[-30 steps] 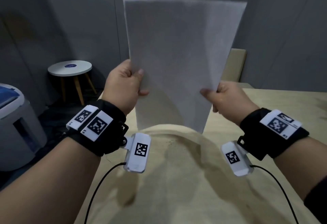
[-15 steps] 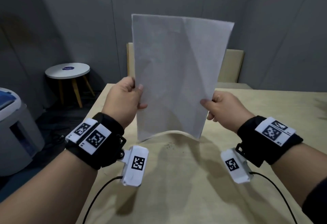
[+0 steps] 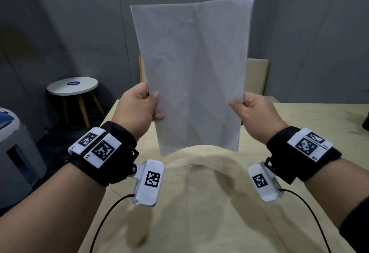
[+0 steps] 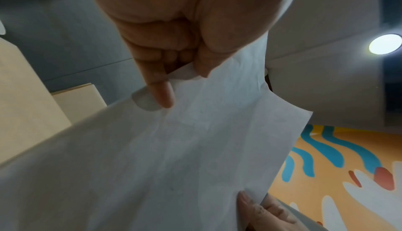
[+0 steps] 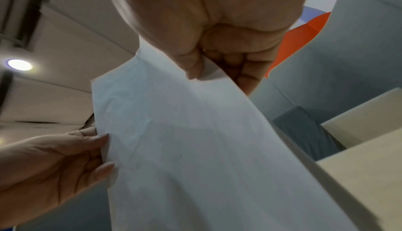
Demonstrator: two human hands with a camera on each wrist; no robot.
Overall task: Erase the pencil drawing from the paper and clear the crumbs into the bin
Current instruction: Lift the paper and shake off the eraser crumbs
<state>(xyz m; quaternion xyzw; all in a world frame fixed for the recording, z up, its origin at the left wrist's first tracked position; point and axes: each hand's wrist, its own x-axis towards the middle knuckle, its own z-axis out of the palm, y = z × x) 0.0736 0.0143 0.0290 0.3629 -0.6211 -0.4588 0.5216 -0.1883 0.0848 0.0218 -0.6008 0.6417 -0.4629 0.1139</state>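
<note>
A white sheet of paper (image 3: 191, 73) stands upright in the air above the pale wooden table (image 3: 309, 125). My left hand (image 3: 147, 103) pinches its left edge between thumb and fingers, and my right hand (image 3: 242, 106) pinches its right edge. Both wrist views show the same sheet (image 4: 174, 157) (image 5: 185, 148) from below, creased and with only faint marks. A small scatter of dark crumbs (image 3: 184, 166) lies on the table just under the sheet's lower edge. A grey bin (image 3: 18, 153) with a blue top stands on the floor at the left.
A small round white stool (image 3: 72, 86) stands on the floor past the table's left corner. A pale board (image 3: 256, 77) leans behind the table against the grey wall. A dark object (image 3: 365, 121) sits at the table's right edge.
Both hands have lowered the sheet and drawn it a little apart, so it hangs flatter. The view has also tipped, showing more of the table's far edge.
</note>
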